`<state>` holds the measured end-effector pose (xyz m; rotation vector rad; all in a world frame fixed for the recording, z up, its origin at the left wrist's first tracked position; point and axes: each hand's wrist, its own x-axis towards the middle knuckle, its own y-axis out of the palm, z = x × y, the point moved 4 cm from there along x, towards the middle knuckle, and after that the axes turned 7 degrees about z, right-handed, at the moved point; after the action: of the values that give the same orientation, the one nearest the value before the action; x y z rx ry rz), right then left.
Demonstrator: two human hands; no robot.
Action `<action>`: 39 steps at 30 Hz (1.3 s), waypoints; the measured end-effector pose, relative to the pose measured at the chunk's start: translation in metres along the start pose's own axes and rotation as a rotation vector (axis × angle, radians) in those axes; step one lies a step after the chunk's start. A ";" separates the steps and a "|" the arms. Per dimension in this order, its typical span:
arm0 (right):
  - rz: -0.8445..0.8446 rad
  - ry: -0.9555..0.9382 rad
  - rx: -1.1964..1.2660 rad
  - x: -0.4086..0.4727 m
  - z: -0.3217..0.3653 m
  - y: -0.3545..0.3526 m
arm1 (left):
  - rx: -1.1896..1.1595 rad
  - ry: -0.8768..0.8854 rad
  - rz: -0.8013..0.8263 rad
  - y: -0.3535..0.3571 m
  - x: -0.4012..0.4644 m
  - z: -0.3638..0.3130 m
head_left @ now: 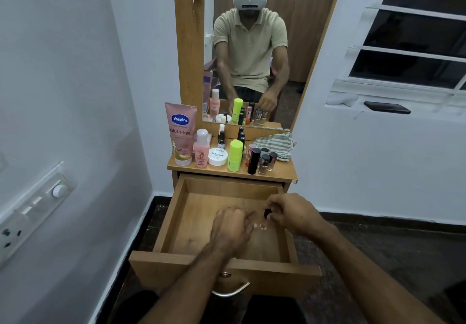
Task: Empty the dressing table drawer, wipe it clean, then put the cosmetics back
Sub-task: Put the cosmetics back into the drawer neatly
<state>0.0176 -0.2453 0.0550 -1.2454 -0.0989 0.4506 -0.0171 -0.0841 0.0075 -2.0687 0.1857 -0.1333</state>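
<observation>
We have both hands down in the open drawer (176, 223), whose floor looks bare apart from what we are handling, while the rest of the cosmetics stand on the tabletop (285, 172) above and beyond our hands, with a striped cloth (277, 144) at its far right. Our right hand (292, 212) pinches a small bottle (265, 219) by its black cap, fingers curled round it; the clear body hangs just below the fingertips and partly blurs, so we cannot read it well. Our left hand (230, 228) sits just beside it, fingers curled toward the bottle's base; whether they grip it or only touch it we cannot tell. The bottle stands roughly upright, long axis vertical, cap up and base toward the drawer floor, just left of the right-hand wall. We cannot tell whether this is the last item coming out or the first going back in; the unused-looking cloth makes the emptying step our better guess. The next move then calls for lifting the bottle clear of the drawer's rim and setting it upright among the others without knocking them.
</observation>
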 end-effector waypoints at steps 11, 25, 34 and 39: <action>-0.028 -0.013 -0.421 -0.004 -0.012 0.029 | 0.050 -0.080 0.010 0.004 0.005 0.006; 0.035 0.037 -0.431 -0.005 -0.012 0.030 | 0.031 -0.131 0.018 0.005 0.006 0.009; -0.010 0.050 -0.372 -0.003 -0.012 0.035 | 0.000 -0.126 0.002 0.005 0.005 0.009; -0.104 0.028 -0.324 0.005 -0.014 0.022 | -0.016 -0.123 0.007 0.005 0.004 0.009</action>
<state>0.0199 -0.2502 0.0295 -1.5563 -0.2186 0.3349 -0.0118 -0.0799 -0.0007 -2.0844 0.1185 0.0003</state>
